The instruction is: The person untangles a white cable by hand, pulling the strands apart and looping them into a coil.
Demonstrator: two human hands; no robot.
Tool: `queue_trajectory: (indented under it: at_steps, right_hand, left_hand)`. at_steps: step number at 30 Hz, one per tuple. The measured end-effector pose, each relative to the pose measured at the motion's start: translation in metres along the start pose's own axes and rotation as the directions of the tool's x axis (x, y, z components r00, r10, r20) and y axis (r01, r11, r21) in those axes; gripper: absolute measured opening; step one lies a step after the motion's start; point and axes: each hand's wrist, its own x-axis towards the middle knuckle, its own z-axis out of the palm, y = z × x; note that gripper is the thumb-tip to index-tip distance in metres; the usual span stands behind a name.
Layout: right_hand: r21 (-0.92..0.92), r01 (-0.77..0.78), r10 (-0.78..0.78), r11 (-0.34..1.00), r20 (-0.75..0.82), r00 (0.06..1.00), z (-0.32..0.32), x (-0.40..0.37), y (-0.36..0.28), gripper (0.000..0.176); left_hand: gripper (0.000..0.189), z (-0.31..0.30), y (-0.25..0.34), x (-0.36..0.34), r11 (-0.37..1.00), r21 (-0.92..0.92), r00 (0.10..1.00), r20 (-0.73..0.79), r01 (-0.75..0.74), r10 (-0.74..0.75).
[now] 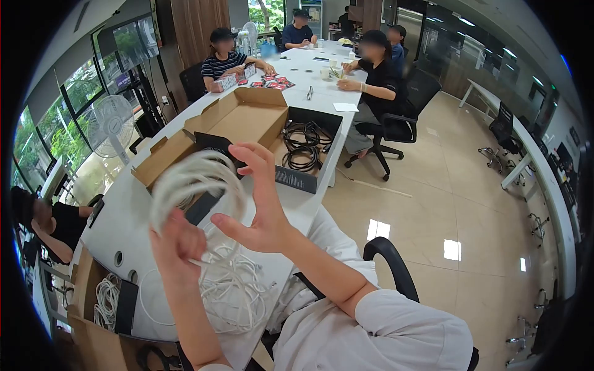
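Observation:
My left hand (177,240) is closed around a looped white cable (201,176), held up above the table and smeared by motion. My right hand (263,207) is at the right side of the loops, its fingers curved and spread apart, with nothing gripped between them. Beneath both hands, a loose tangle of white cable (238,287) lies on the white table (139,213). Beyond them stands an opened cardboard box (238,120), its black section (297,179) holding coiled black cables (303,145).
At lower left, another box (80,287) contains a bundled white cable (107,303). Several people sit around the long table, which also bears red packets (272,82), cups (325,73) and a white sheet (345,107). A chair armrest (393,266) stands to my right; a fan (112,127) is at left.

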Motion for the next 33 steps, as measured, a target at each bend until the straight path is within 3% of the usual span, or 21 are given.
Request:
queue_trajectory:
  at_steps: [2,5,6,8,11,12,14,15,17,18,19,21,23,26,29,31,33]
  right_hand:
    - [0.078,0.019,-0.003,0.997,-0.198,0.980,0.011,-0.010,0.000,0.040]
    - [0.363,-0.188,0.157,0.912,0.114,0.981,0.012,-0.047,0.005,0.012]
    - [0.336,-0.192,0.157,0.922,0.129,0.979,0.021,-0.040,-0.016,0.023]
    - [0.046,-0.275,0.238,0.960,0.375,0.896,0.023,-0.038,-0.027,0.020]
    - [-0.163,-0.283,0.321,0.945,0.311,0.894,0.026,-0.034,-0.024,0.018]
    - [-0.210,-0.324,0.380,0.923,0.354,0.854,0.023,-0.029,-0.025,0.014]
    - [-0.232,-0.387,0.447,0.893,0.339,0.828,0.017,-0.027,-0.021,0.025]
    - [-0.253,-0.266,0.341,0.930,0.325,0.882,0.014,-0.028,-0.015,0.030]
    - [-0.333,-0.135,0.273,0.933,0.411,0.870,0.007,-0.031,-0.001,0.034]
    - [-0.279,-0.183,0.309,0.943,0.525,0.793,0.004,-0.031,0.003,0.032]
    - [-0.233,-0.226,0.324,0.946,0.636,0.700,0.001,-0.028,0.005,0.029]
    - [-0.162,-0.309,0.299,0.937,0.830,0.470,-0.004,-0.026,0.018,0.023]
    - [-0.032,-0.442,0.237,0.896,0.877,0.417,-0.007,-0.027,0.020,0.015]
    - [-0.010,-0.758,0.303,0.652,0.920,0.248,-0.026,-0.017,0.027,0.013]
    - [0.056,-0.801,0.485,0.596,0.770,0.414,-0.037,-0.010,0.026,0.013]
    - [0.082,-0.791,0.550,0.606,0.675,0.492,-0.044,-0.007,0.034,0.014]
    - [0.095,-0.796,0.612,0.597,0.587,0.530,-0.045,-0.008,0.038,0.015]
  left_hand:
    - [0.030,0.005,0.004,0.007,0.983,-0.135,0.989,-0.099,-0.121,0.108]
    - [0.034,0.014,0.012,0.013,0.916,-0.307,0.956,-0.219,-0.259,0.196]
    - [0.034,0.017,0.012,0.014,0.912,-0.295,0.939,-0.274,-0.286,0.206]
    - [0.035,0.019,0.011,0.015,0.904,-0.255,0.892,-0.390,-0.343,0.228]
    - [0.036,0.008,0.005,0.018,0.883,-0.240,0.875,-0.385,-0.403,0.294]
    - [0.036,0.006,0.006,0.018,0.885,-0.269,0.900,-0.325,-0.381,0.289]
    - [0.037,0.005,0.006,0.020,0.900,-0.255,0.910,-0.318,-0.354,0.268]
    - [0.040,0.005,0.006,0.021,0.907,-0.235,0.909,-0.321,-0.350,0.267]
    - [0.042,0.001,0.008,0.021,0.906,-0.229,0.916,-0.277,-0.355,0.289]
    - [0.043,-0.004,0.009,0.020,0.900,-0.225,0.923,-0.189,-0.372,0.334]
    - [0.043,-0.002,0.011,0.018,0.912,-0.169,0.901,-0.299,-0.374,0.314]
    - [0.040,-0.004,0.011,0.017,0.892,-0.248,0.913,-0.263,-0.378,0.313]
    - [0.044,-0.005,0.017,0.016,0.883,-0.310,0.923,-0.268,-0.353,0.275]
    - [0.046,-0.015,0.025,0.019,0.879,-0.293,0.915,-0.262,-0.377,0.305]
    - [0.046,-0.022,0.038,0.021,0.847,-0.339,0.902,-0.290,-0.409,0.319]
    - [0.042,-0.034,0.049,0.023,0.808,-0.232,0.828,-0.313,-0.542,0.466]
    - [0.037,-0.045,0.060,0.022,0.805,-0.382,0.886,-0.292,-0.453,0.360]
